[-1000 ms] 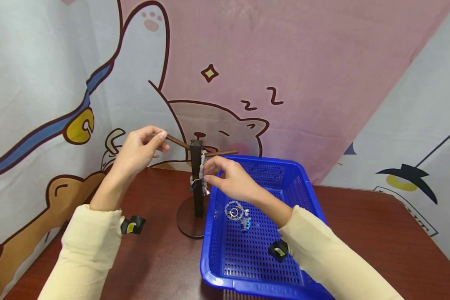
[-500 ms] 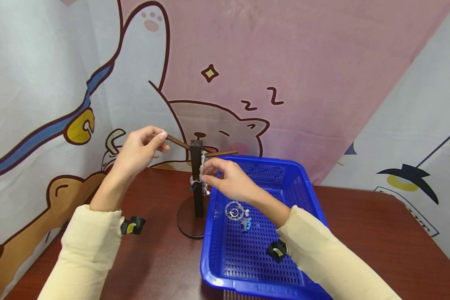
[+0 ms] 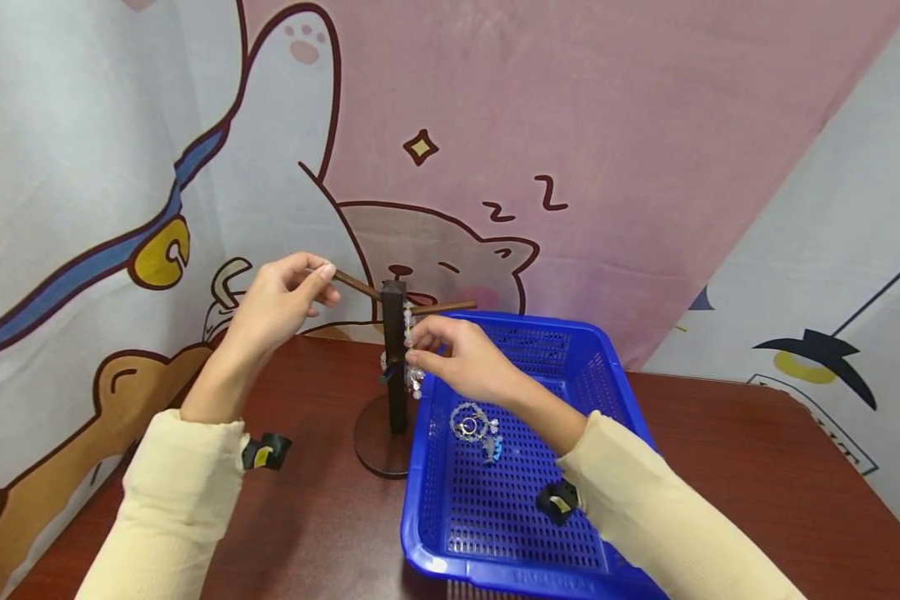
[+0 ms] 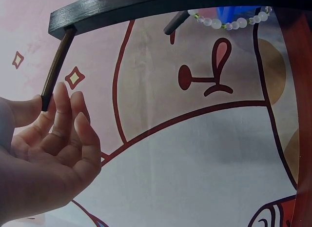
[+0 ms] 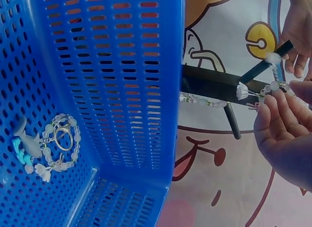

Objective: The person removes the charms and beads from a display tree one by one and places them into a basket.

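A dark wooden stand (image 3: 394, 392) with several pegs rises from a round base. My left hand (image 3: 273, 300) pinches the tip of its upper left peg (image 4: 57, 71) between thumb and finger. At the right side of the post, my right hand (image 3: 461, 354) pinches a pale beaded bracelet (image 3: 408, 321) that hangs down close to the upper pegs. White flower charms (image 5: 242, 92) dangle from that bracelet beside the fingertips. Another beaded bracelet (image 4: 234, 25) loops lower on the stand, partly hidden by the post in the head view.
Right of the stand sits a blue perforated basket (image 3: 525, 579), its left wall close against the stand's base. Inside lies a beaded keyring bracelet (image 3: 467, 423) with a grey dolphin charm (image 5: 30, 139). A printed cloth hangs behind the brown table (image 3: 315, 517).
The right hand first shifts slightly left, then back right. The bracelet's charms now hang a little lower and further right, beside the post. The left hand stays on the peg tip.
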Available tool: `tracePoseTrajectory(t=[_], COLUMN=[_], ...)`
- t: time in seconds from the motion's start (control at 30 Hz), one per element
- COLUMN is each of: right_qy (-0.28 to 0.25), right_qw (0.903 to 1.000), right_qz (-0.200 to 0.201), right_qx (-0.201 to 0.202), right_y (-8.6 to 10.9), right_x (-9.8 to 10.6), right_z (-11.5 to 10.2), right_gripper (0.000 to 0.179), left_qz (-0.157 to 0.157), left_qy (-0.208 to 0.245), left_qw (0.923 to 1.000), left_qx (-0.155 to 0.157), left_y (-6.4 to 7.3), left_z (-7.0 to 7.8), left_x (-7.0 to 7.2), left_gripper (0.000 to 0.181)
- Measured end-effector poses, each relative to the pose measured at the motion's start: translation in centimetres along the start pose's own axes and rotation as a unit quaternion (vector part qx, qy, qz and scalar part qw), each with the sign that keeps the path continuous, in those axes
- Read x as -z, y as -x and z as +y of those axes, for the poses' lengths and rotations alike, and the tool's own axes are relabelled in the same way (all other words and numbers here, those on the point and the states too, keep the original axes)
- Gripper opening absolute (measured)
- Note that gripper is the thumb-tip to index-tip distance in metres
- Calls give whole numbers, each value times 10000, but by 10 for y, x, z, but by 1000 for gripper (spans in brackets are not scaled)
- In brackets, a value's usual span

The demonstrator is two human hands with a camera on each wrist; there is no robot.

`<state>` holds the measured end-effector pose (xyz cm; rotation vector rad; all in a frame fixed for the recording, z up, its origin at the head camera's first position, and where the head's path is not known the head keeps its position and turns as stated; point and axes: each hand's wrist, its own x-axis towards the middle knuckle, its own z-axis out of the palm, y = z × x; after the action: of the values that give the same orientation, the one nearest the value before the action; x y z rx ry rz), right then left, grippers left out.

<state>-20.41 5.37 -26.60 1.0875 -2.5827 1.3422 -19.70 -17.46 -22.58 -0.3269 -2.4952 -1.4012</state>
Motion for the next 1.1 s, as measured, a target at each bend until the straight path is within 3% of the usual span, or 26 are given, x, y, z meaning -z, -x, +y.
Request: tracePoseTrajectory(t=[0.6, 1.1], right_qy=[-615, -672], right_qw=[9980, 9975], right_qz=[99, 232], right_qx=[94, 18], right_y=[7, 20], right_x=[16, 38], right_z=[0, 7], right_gripper=[7, 5], left_qz=[15, 35], left_qy=[-28, -144], left_qw=[10000, 9999], left_qx=[32, 30], left_y=[0, 2], left_z=[1, 2], left_x=[0, 0], left_gripper=[36, 35])
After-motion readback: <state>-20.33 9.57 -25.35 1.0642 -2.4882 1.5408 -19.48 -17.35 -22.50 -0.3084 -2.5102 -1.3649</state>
